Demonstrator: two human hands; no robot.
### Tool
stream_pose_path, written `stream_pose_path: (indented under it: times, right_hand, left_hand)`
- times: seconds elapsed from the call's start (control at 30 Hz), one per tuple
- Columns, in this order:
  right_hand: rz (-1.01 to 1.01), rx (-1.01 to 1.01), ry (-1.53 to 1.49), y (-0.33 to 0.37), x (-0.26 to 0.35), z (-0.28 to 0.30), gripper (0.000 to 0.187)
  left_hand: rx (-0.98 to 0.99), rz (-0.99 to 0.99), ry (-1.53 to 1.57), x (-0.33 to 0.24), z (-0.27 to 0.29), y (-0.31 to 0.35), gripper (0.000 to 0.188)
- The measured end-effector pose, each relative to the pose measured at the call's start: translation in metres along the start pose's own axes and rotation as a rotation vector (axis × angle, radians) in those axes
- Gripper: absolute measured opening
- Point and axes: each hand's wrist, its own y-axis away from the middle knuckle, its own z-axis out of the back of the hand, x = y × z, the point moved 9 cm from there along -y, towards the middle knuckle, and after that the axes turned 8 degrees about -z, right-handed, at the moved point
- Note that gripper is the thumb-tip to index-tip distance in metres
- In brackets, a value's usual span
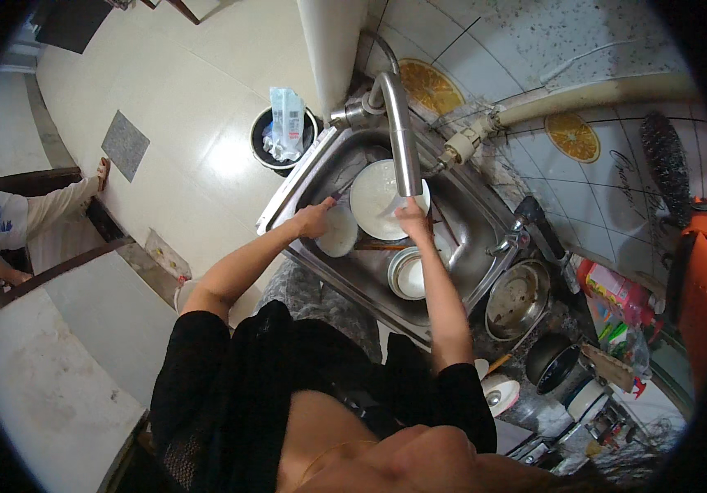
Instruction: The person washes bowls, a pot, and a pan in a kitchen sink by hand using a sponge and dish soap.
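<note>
A large white bowl (372, 182) with cloudy whitish liquid sits in the steel sink (473, 215), under the tap (404, 148). My right hand (413, 220) is closed at the bowl's near right rim. A pale shape shows by its fingertips inside the bowl, too blurred to name. At the sink's left side, my left hand (314, 220) has its fingers curled, with a thin dark piece sticking out past them; its kind is unclear. Beside this hand lies a smaller white bowl (338, 233). A stack of small bowls (407, 273) rests below my right wrist.
Right of the sink stand a metal basin (518, 301), a dark pan (557, 368) and a pink bottle (616, 289). Chopsticks (382, 245) lie in the sink. A bin (261, 136) is on the floor to the left. Another person (37, 218) is at the far left.
</note>
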Motion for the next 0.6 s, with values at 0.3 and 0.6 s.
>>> stream_pose_path:
  times: [0.3, 0.6]
  right_hand:
    - [0.25, 0.103, 0.251, -0.005, -0.028, -0.085, 0.038]
    - [0.469, 0.065, -0.025, 0.029, 0.001, -0.137, 0.031]
  left_hand:
    - [0.149, -0.05, 1.032, -0.016, -0.036, -0.042, 0.072]
    - [-0.416, -0.087, 0.333, -0.036, -0.002, -0.053, 0.065]
